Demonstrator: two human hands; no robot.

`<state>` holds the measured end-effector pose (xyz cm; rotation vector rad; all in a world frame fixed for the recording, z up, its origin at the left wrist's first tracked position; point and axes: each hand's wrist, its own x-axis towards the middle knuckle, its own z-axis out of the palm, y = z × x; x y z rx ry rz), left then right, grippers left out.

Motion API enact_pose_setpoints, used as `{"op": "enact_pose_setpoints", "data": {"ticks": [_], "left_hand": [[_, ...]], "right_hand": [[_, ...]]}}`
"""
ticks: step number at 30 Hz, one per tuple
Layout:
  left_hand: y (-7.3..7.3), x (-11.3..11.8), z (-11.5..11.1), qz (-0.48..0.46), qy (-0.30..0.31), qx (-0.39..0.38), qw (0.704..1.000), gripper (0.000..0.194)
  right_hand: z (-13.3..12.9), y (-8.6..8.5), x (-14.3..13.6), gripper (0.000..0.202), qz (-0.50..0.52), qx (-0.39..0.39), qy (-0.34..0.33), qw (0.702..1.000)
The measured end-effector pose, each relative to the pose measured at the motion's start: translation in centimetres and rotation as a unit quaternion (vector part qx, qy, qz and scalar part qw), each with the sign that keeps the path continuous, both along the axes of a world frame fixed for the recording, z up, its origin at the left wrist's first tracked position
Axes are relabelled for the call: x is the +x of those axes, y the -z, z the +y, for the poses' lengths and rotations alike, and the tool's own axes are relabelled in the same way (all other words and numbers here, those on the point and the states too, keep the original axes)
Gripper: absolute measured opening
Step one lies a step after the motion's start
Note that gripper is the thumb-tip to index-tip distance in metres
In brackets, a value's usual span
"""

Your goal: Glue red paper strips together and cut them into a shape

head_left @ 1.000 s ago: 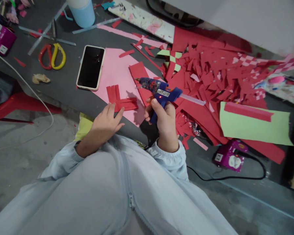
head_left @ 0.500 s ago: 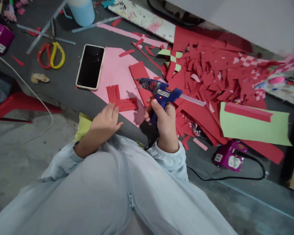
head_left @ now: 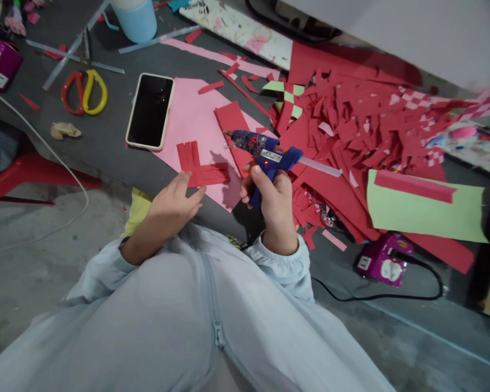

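Dark grey table (head_left: 110,144) runs across the upper frame, edge nearest the person. Largest thing on it: heap of red paper scraps (head_left: 351,125), spread over the right half, some checkered red-and-white woven pieces mixed in at the far right. Light green sheet (head_left: 424,209) lies at the heap's near right side, a red folded strip on top of it. Pink sheet (head_left: 196,125) sits left of the heap, under the work. Black phone (head_left: 150,111), screen up, overlaps the pink sheet's left edge. Pale blue cup (head_left: 135,19) at the far edge, top of frame. Scissors (head_left: 83,92) with one red and one yellow handle lie left of the phone, well apart from the hands. Purple device (head_left: 381,264) with a black cord below the table edge, right. Right hand (head_left: 274,209) closed around the handle of a blue glue gun (head_left: 265,155), finger on the trigger side, red light showing, nozzle pointing left over the pink sheet, clear glue stick jutting out the back to the right. Left hand (head_left: 175,207) loosely open, fingertips pressing the near end of the red strip piece (head_left: 200,165), an L-shaped set of strips lying flat on the pink sheet, just left of the gun's nozzle and not touching it.
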<state>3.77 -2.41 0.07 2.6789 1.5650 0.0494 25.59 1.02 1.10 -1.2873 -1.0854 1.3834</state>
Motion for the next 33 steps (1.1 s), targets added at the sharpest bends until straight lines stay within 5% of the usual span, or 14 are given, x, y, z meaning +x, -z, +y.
{"op": "enact_pose_setpoints", "data": {"ticks": [12, 17, 26, 33], "left_hand": [[-0.1, -1.5, 0.1, -0.036, 0.042, 0.008, 0.998, 0.037], [0.0, -2.0, 0.1, -0.07, 0.0, 0.033, 0.997, 0.039], [-0.3, 1.8, 0.3, -0.066, 0.04, 0.001, 0.997, 0.041], [0.0, 3.9, 0.9, 0.026, 0.045, -0.033, 0.998, 0.054]], "right_hand": [[0.0, 0.2, -0.1, 0.041, 0.001, -0.003, 0.003, 1.0], [0.0, 0.1, -0.1, 0.041, -0.002, -0.001, 0.001, 1.0], [0.0, 0.1, -0.1, 0.038, 0.005, -0.004, -0.004, 1.0], [-0.1, 0.3, -0.1, 0.039, -0.008, -0.006, -0.006, 1.0]]}}
